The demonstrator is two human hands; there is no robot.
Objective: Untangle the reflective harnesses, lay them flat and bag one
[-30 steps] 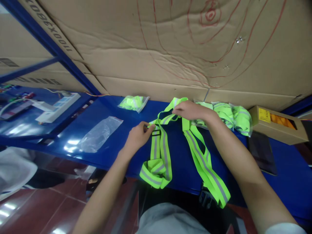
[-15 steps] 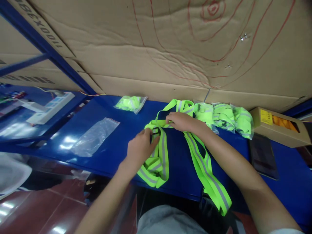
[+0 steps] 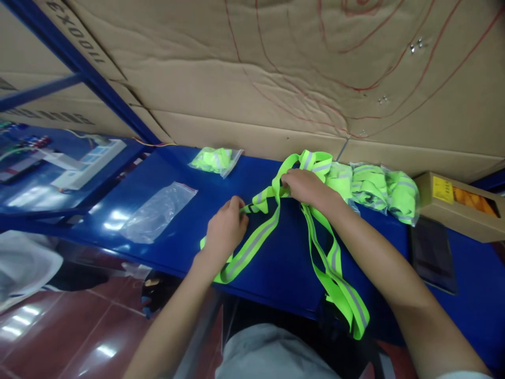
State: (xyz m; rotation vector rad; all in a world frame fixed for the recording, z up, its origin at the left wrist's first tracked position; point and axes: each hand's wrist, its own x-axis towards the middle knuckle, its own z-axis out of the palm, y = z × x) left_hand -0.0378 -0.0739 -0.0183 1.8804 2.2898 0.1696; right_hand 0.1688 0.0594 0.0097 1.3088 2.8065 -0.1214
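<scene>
I'd watch that crossing in the yellow-green strap (image 3: 256,240), spread mid-frame on the blue surface (image 3: 288,263): one length passes over another between the hands, so pulling them apart could tighten it into a twist. The lower-right tail droops over the front edge, and its weight might drag the rest down. Another risk is the right hand (image 3: 305,185) knocking the bagged bundles (image 3: 369,185) beside it, as the strap's top loop lies right against them.

The left hand (image 3: 225,225) has its fingers closed on a thin bit of strap; the right's fingers look pinched on it near the top, though the exact grip is hard to see.

Half a second ago the left-hand length lay bunched beneath the left hand; now it's opened into a long slanting run, the dark slider there no longer clear.
</scene>
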